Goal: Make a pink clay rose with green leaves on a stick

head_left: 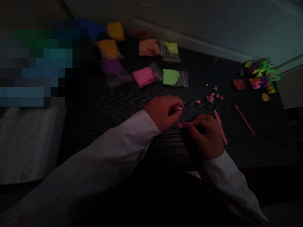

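A flat pink piece [181, 125] is pinched in the fingertips of the right hand [207, 136] over the dark table [113, 107]; just beside, the left hand [163, 112] pinches a smaller pink bit [180, 108]. Pink-and-green buds [209, 99] lie beyond the right hand, a pink knife [221, 126] beside it.

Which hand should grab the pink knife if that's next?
Probably the right hand: it is right beside the flat pink plastic knife. The left hand is farther away. Both are busy, though: the right pinches a flat pink clay piece, the left a small pale pink bit.
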The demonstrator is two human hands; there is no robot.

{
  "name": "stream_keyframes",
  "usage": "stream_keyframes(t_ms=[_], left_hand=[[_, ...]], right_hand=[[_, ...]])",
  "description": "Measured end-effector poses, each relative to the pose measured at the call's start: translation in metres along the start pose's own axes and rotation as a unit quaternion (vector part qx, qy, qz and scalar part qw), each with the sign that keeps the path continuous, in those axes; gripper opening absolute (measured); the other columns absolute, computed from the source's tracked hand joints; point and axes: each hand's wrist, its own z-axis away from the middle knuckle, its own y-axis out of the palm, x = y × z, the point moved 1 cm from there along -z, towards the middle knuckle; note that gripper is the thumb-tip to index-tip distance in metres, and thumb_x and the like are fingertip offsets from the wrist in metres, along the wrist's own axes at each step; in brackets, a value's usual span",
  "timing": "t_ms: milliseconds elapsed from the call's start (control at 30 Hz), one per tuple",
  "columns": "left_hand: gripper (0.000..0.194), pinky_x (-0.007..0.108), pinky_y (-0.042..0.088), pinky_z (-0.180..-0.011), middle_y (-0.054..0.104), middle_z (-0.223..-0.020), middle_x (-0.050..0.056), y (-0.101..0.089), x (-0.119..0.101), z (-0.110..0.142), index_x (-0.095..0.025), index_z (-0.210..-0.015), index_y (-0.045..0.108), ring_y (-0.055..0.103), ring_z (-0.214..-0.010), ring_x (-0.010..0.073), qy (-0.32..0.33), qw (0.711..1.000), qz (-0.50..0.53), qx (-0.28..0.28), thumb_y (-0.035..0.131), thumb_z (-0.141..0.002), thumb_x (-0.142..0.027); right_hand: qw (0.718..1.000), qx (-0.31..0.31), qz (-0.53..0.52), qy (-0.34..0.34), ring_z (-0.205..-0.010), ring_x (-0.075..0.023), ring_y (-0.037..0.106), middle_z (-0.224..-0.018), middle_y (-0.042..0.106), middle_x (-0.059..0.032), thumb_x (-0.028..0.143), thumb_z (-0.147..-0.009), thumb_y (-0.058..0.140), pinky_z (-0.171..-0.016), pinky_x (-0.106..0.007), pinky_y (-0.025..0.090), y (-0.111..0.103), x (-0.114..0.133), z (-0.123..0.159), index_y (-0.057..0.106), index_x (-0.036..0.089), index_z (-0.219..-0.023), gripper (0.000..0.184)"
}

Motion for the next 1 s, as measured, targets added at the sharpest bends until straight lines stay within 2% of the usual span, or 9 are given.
stream_keyframes(t_ms=[533, 767, 1000], left_hand=[[0.021, 0.024, 0.038, -0.063, 0.052, -0.069, 0.000, 0.0016, 0.0008, 0.0007, -0.016, -0.086, 0.056, 0.048, -0.066, 0.0103, 0.036, 0.999, -0.033, 0.019, 0.051, -0.067, -0.021], [0.018, 0.028, 0.037, -0.070, 0.054, -0.076, 0.002, 0.0012, -0.0020, 0.0021, -0.018, -0.070, 0.062, 0.047, -0.077, 0.0138, 0.079, 0.994, -0.045, 0.055, 0.045, -0.065, -0.012], [0.020, 0.029, 0.037, -0.067, 0.053, -0.076, 0.002, 0.0036, -0.0012, 0.0040, -0.023, -0.067, 0.065, 0.045, -0.077, 0.0147, 0.099, 0.992, -0.048, 0.058, 0.046, -0.067, -0.019]], right_hand=[[0.999, -0.005, 0.039, -0.004, -0.075, -0.0176, 0.048, -0.076, 0.053, -0.0021, 0.036, -0.064, 0.056, -0.070, -0.040, 0.035, 0.0005, 0.0028, 0.0002, 0.059, 0.020, -0.060, 0.016], [0.999, -0.017, 0.039, -0.013, -0.073, -0.0169, 0.048, -0.074, 0.052, -0.0017, 0.035, -0.064, 0.056, -0.070, -0.039, 0.035, 0.0020, 0.0014, 0.0002, 0.058, 0.020, -0.059, 0.016], [0.998, -0.012, 0.053, -0.012, -0.072, -0.0168, 0.048, -0.074, 0.052, -0.0019, 0.035, -0.064, 0.055, -0.069, -0.039, 0.035, 0.0015, 0.0032, 0.0000, 0.058, 0.020, -0.059, 0.016]])
